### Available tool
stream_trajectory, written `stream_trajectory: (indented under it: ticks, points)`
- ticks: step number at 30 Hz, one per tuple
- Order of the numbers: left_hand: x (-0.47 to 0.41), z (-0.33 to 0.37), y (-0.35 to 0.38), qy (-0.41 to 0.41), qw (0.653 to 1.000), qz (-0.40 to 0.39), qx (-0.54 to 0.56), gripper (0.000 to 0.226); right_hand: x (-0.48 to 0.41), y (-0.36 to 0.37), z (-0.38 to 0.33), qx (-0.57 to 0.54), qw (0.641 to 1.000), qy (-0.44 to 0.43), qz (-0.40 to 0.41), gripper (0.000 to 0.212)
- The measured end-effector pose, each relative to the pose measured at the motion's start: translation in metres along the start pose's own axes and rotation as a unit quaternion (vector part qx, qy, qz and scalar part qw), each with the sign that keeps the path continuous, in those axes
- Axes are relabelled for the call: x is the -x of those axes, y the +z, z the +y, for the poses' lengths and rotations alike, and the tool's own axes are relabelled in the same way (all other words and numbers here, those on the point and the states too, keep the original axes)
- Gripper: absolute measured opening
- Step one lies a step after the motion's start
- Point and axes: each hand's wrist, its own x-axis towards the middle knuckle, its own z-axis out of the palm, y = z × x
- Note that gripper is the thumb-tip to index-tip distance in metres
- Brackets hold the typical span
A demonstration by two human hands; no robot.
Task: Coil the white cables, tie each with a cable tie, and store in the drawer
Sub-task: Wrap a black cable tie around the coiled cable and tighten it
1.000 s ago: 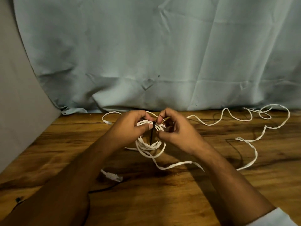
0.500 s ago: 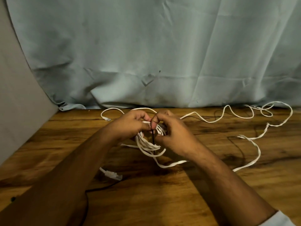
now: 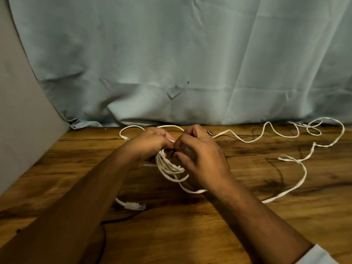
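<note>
A coil of white flat cable (image 3: 169, 167) hangs between both hands just above the wooden table (image 3: 190, 235). My left hand (image 3: 150, 143) grips the coil's top from the left. My right hand (image 3: 202, 157) pinches a thin black cable tie (image 3: 172, 154) at the coil's top, thumb and fingers closed on it; most of the tie is hidden by the fingers. A white plug end (image 3: 133, 205) lies on the table below my left forearm. A second white cable (image 3: 297, 161) sprawls loose across the table's right side.
A pale blue cloth (image 3: 190, 63) hangs behind the table's far edge. A grey panel (image 3: 19, 121) stands at the left. A thin black wire (image 3: 118, 220) runs under my left forearm. No drawer is visible.
Both hands have closed tighter together over the coil's top, and the black tie, earlier visible hanging down between them, is now mostly covered by the fingers.
</note>
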Motion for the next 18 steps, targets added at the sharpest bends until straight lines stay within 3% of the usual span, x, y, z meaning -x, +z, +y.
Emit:
stream_trajectory:
  ticks: [4,6,9,13,15,18]
  points:
    - [0.001,-0.001,0.001,0.0,0.999,0.007,0.04,0.014,0.001,0.004,0.008,-0.021,0.998,-0.05,0.017,0.014]
    - [0.0,-0.002,0.001,0.009,0.998,0.003,0.063,0.013,-0.001,0.005,0.012,-0.115,0.992,-0.018,0.044,0.007]
    - [-0.002,-0.004,0.002,0.049,0.994,0.006,0.095,0.006,-0.007,0.006,0.015,-0.279,0.952,0.06,0.108,0.003]
    - [0.001,-0.004,0.007,0.135,0.985,0.013,0.111,0.014,-0.01,-0.002,0.012,-0.457,0.867,0.153,0.128,0.024]
    - [0.001,-0.005,0.009,0.16,0.981,0.01,0.111,0.021,-0.01,-0.005,0.012,-0.507,0.832,0.177,0.137,0.024]
    - [-0.001,-0.008,0.009,0.189,0.978,0.012,0.086,0.024,-0.01,-0.008,0.014,-0.519,0.818,0.196,0.15,0.013]
